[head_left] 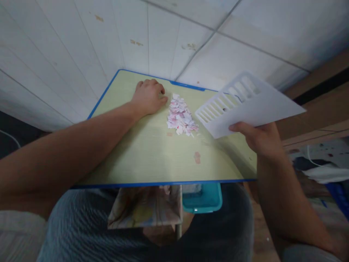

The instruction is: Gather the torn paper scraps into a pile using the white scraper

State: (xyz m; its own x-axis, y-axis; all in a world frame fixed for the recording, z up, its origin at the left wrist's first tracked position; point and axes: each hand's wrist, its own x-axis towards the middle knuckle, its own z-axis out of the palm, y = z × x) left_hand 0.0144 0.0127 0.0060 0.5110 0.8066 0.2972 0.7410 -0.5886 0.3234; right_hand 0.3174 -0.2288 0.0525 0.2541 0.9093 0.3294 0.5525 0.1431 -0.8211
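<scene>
My left hand (150, 95) rests on the tabletop, left of a pile of small paper scraps (180, 115). Its fingers are loosely bent with the thumb apart, and nothing shows in it. The scraps are white and pinkish, heaped in a rough triangle. Over the table's right side, my right hand (263, 140) is closed on the lower edge of a white paper sheet (259, 109). The sheet is held tilted and raised, with rows of long slots cut through its far part. The thumb lies across its face.
The pale yellow folding table (141, 160) has a blue rim and stands against a white panelled wall (163, 43) with a cable. Below the front edge are a patterned fabric shelf (147, 214) and a teal plastic bin (209, 200), between my legs. Brown furniture (313, 123) stands at right.
</scene>
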